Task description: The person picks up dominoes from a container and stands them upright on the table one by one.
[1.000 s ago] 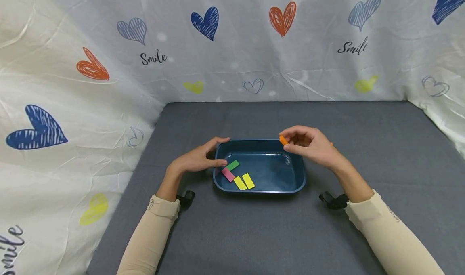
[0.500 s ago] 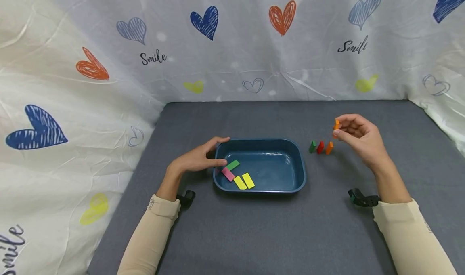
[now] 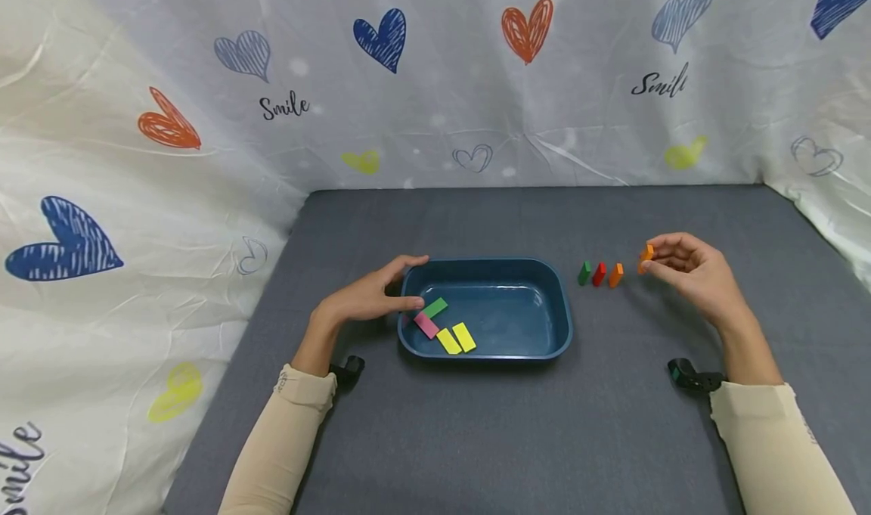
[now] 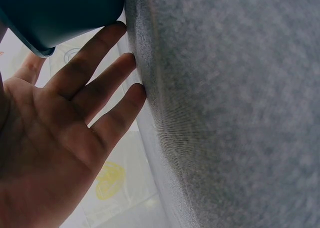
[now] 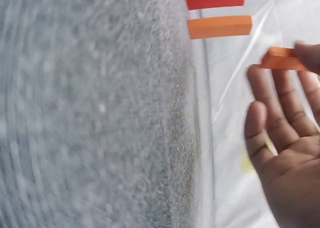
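Note:
Thumb and fingertips of my right hand (image 3: 697, 273) pinch an orange domino block (image 3: 646, 253), upright and just above the cloth in the right wrist view. To its left, a green domino (image 3: 584, 273), a red domino (image 3: 599, 274) and another orange domino (image 3: 615, 275) stand in a row. My left hand (image 3: 367, 294) rests at the left end of a dark blue tray (image 3: 503, 358), thumb over the rim and straight, spread fingers along the outside. Inside the tray lie a green domino (image 3: 435, 308), a pink domino (image 3: 426, 324) and two yellow dominoes (image 3: 464, 337).
A grey cloth (image 3: 503, 432) covers the table. Behind it and along the left hangs a white curtain (image 3: 435, 84) printed with hearts. Black wrist cameras sit on both arms, near the cream sleeves (image 3: 776, 439).
My right hand has moved from over the tray's far right corner to the right, then down beside the standing row, with the orange domino. My left hand and the tray stay put.

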Demonstrator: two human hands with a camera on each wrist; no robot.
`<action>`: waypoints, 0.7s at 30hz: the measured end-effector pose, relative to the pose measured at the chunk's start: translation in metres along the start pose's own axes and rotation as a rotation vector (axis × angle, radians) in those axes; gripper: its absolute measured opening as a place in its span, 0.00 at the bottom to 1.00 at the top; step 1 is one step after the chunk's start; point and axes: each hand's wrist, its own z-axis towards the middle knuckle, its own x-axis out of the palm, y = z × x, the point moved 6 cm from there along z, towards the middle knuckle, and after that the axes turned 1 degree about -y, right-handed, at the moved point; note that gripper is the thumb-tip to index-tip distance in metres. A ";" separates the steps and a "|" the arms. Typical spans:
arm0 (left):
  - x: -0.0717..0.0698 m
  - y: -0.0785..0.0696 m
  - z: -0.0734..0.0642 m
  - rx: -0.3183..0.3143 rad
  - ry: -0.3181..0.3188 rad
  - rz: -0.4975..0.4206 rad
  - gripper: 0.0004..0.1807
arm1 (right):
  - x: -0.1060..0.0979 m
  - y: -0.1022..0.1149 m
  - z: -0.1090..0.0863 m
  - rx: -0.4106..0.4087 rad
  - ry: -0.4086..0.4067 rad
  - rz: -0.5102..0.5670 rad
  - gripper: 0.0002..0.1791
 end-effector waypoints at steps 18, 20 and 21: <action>0.000 0.000 0.000 -0.020 -0.015 0.014 0.42 | 0.009 -0.016 0.003 0.087 0.139 -0.346 0.18; -0.001 0.000 0.000 -0.018 -0.015 0.017 0.42 | 0.010 -0.018 0.003 0.094 0.148 -0.356 0.18; -0.001 0.000 0.000 -0.020 -0.016 0.019 0.42 | 0.011 -0.018 0.003 0.097 0.154 -0.358 0.18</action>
